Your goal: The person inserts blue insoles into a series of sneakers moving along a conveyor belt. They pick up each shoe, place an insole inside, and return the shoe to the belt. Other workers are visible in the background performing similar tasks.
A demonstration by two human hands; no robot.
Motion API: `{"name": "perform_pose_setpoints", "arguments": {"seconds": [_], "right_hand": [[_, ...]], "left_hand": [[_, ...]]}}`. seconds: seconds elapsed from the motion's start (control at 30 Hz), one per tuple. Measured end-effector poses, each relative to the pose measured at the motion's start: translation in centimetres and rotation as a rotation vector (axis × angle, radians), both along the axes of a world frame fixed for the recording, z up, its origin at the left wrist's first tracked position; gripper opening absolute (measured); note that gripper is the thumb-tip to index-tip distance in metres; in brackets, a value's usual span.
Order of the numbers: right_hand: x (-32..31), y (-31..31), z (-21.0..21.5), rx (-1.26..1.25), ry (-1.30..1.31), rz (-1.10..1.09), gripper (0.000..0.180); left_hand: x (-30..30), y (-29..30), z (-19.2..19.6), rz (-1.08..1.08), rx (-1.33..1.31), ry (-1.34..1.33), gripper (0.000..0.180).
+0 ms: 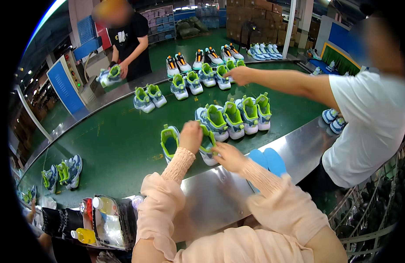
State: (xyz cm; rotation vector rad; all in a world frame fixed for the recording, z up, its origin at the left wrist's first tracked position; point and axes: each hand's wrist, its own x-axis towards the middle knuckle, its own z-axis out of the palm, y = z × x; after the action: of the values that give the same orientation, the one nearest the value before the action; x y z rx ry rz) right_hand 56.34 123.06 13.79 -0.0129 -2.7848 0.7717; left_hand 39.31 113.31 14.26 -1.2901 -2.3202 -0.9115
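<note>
A sneaker [207,154] with a lime-green lining and white sole stands in front of me at the near edge of the green belt. My left hand [191,136] is closed at its collar; the fingertips are partly hidden. From the right, my right hand [229,157] grips the rim of the same sneaker, its fingers bent against the opening. Just left of it is a matching sneaker [169,142], upright and touched by neither hand. Blue insoles [275,162] lie on the metal ledge beside my right forearm.
Several similar sneakers [233,118] line up beyond my right hand. A co-worker's arm [290,83] reaches over the belt [114,144] from the right. Across it, another person [131,48] holds a sneaker [109,75]. A bag with bottles [107,205] stands at near left.
</note>
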Motion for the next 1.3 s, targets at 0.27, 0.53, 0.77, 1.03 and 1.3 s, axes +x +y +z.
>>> {"name": "perform_pose_setpoints", "arguments": {"seconds": [0.27, 0.53, 0.77, 1.03, 1.3], "right_hand": [[15.2, 0.4, -3.8, 0.329, -0.174, -0.406, 0.055], [15.9, 1.0, -5.2, 0.307, -0.027, -0.418, 0.053], [17.7, -1.2, -2.6, 0.247, -0.068, -0.664, 0.054], [18.7, -0.5, -3.4, 0.106, -0.053, -0.715, 0.050], [19.4, 0.7, -4.3, 0.140, 0.016, -0.621, 0.047]], "left_hand": [[-0.1, 7.8, -2.7, -0.232, -1.306, -0.106, 0.043], [-0.9, 9.9, -2.9, -0.329, -1.470, -0.425, 0.043], [-0.9, 9.0, -5.0, -0.165, -1.434, -0.245, 0.036], [-4.7, 3.0, -2.1, 0.036, -0.706, -0.410, 0.029], [-4.3, 0.4, -3.6, 0.088, 0.404, -1.199, 0.054]]}}
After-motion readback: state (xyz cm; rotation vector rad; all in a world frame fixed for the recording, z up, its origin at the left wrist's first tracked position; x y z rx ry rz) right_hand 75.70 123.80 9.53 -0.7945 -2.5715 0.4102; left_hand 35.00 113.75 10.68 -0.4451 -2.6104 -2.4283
